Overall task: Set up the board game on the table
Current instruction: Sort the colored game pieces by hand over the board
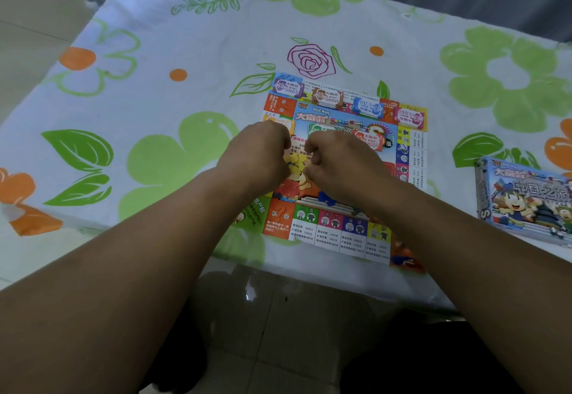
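Observation:
A colourful paper game board (337,232) lies flat on the table near its front edge. Small stacks of play money (328,98) rest along the board's far side, with one more stack (368,141) near its centre. My left hand (257,158) and my right hand (340,161) meet over the board's middle, fingers curled, both pinching a cluster of small yellow plastic pieces (295,159) between them. Blue plastic pieces (325,198) lie on the board just below my right hand. My hands hide much of the board's centre.
The game box (526,198) sits at the right, near the table's front edge. A floral tablecloth (154,99) covers the table. Tiled floor shows below the front edge, and a curtain hangs behind the far edge.

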`<state>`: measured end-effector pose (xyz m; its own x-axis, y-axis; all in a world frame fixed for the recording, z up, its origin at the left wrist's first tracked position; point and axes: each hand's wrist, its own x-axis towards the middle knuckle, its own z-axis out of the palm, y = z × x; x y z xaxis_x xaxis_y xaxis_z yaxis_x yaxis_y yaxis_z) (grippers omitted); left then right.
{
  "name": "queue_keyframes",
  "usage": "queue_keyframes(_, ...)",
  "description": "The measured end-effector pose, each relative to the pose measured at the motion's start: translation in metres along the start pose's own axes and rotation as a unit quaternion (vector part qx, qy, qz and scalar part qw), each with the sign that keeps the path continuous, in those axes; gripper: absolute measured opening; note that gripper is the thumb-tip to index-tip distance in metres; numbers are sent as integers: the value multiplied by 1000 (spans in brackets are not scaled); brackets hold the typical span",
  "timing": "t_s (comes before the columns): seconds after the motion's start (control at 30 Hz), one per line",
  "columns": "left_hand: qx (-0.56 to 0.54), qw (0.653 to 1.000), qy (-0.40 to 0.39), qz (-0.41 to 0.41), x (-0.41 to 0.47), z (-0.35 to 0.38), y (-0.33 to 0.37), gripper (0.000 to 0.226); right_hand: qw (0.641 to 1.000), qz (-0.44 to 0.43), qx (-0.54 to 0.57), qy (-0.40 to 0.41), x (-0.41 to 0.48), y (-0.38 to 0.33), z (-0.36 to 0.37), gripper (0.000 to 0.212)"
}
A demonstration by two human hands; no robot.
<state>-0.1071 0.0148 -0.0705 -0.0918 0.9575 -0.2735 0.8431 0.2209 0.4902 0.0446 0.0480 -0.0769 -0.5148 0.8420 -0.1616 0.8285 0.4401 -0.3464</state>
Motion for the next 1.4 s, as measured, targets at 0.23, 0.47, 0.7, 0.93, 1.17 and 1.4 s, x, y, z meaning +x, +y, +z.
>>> queue_keyframes(0.23,0,1000,4,-13,4,6,1,28,999,10,-13,-27,5,-3,4,21)
queue_keyframes(0.47,-5,1000,1,-4,7,9,2,28,1000,-6,-2,-9,7,-6,9,16)
queue_keyframes(0.7,-16,1000,11,-9,6,8,4,26,1000,-7,5,-6,9,-6,9,15)
queue_keyframes(0.93,-30,999,11,-20,7,7,1,26,1000,6,3,10,7,-2,7,22)
queue_keyframes(1.17,-27,999,12,-16,8,9,2,24,1000,3,4,4,7,-3,9,19)
queue_keyframes(1.4,-44,999,4,-21,7,8,2,22,1000,-4,4,3,6,-4,8,18)
